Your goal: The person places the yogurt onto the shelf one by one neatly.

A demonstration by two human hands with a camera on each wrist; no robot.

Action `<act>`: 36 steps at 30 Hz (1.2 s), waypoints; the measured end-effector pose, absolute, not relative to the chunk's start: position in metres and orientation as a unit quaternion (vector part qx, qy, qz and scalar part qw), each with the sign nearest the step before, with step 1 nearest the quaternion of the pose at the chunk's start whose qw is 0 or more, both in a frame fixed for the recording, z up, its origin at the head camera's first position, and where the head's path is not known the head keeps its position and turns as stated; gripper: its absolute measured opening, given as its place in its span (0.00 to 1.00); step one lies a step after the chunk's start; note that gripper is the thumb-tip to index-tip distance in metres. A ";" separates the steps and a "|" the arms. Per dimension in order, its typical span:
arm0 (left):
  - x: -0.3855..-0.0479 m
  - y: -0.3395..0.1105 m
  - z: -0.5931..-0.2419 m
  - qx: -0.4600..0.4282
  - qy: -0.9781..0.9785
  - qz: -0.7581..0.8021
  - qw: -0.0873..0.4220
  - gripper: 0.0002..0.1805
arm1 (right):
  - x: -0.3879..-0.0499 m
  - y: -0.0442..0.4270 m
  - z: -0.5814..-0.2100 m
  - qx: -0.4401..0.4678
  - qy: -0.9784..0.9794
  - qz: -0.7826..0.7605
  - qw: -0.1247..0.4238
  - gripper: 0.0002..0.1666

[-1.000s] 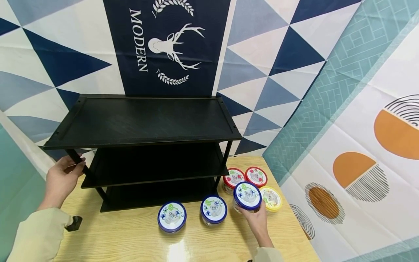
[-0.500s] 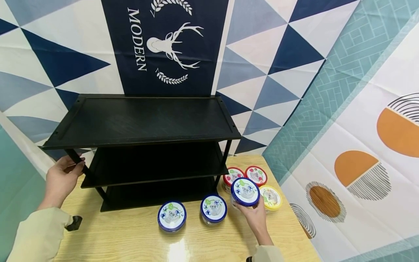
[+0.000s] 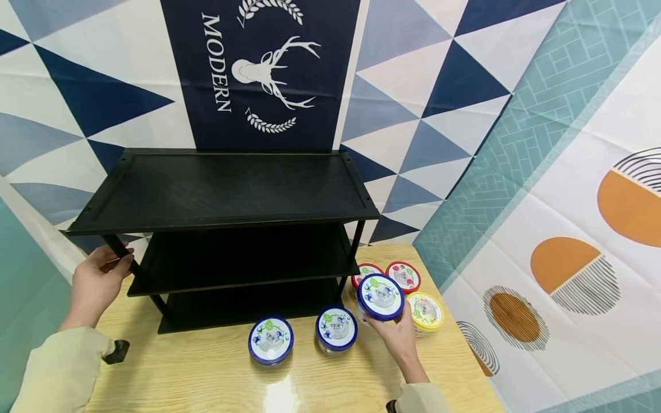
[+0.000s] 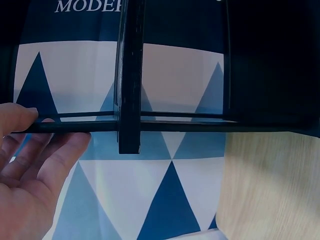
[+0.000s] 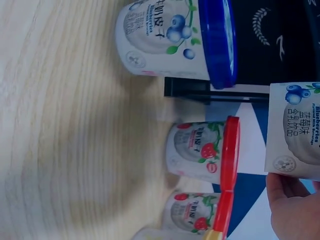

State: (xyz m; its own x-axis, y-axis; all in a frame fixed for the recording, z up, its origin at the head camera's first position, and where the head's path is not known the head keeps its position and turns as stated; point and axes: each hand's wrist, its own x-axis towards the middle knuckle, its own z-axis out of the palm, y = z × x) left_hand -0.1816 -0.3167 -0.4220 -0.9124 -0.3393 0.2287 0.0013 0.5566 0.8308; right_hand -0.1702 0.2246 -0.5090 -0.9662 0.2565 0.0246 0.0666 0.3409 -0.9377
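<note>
My left hand [image 3: 98, 284] grips the left front post of a black three-tier shelf [image 3: 237, 189]. In the left wrist view its thumb and fingers [image 4: 62, 160] close around that thin black post. My right hand [image 3: 400, 338] holds a blue-lidded blueberry yogurt tub [image 3: 381, 296] by its side, raised above the table at the shelf's right end. The right wrist view shows this tub [image 5: 295, 132] at the right edge, clear of the wood. Two more blue-lidded tubs, one left [image 3: 271, 341] and one right [image 3: 336, 329], stand before the shelf.
Behind the held tub are two red-lidded strawberry tubs, one partly hidden [image 3: 365, 272] and one at the back [image 3: 403, 277]. A yellow-lidded tub [image 3: 426, 311] stands near the right edge of the wooden table [image 3: 206, 373]. Patterned cloth [image 3: 413, 86] hangs behind.
My right hand has moved the held blueberry tub up and slightly left, covering more of one red-lidded tub. The left hand keeps its hold on the post.
</note>
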 end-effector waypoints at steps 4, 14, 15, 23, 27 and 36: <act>-0.181 -0.317 -0.422 0.099 -0.861 -0.462 0.187 0.19 | -0.169 0.221 -0.504 -0.089 -0.818 0.562 0.087 0.57; -0.181 -0.316 -0.420 0.099 -0.861 -0.462 0.187 0.19 | -0.163 0.211 -0.488 -0.057 -0.826 0.555 0.080 0.56; -0.181 -0.316 -0.420 0.100 -0.861 -0.462 0.187 0.19 | -0.163 0.210 -0.486 -0.053 -0.827 0.554 0.079 0.56; -0.181 -0.317 -0.421 0.099 -0.858 -0.468 0.187 0.15 | -0.161 0.198 -0.478 -0.015 -0.823 0.560 0.092 0.54; -0.181 -0.317 -0.421 0.102 -0.860 -0.465 0.185 0.16 | -0.161 0.193 -0.475 -0.011 -0.822 0.563 0.086 0.53; -0.180 -0.317 -0.420 0.098 -0.862 -0.465 0.177 0.18 | -0.162 0.179 -0.469 -0.001 -0.826 0.559 0.068 0.56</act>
State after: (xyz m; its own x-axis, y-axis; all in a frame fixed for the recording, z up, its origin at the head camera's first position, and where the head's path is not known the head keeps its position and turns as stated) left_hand -0.1796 -0.3168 -0.4202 -0.9181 -0.3334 0.2143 -0.0041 0.5486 0.8361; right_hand -0.1617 0.1790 -0.4690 -0.9907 0.0785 0.1114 -0.0742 0.3753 -0.9239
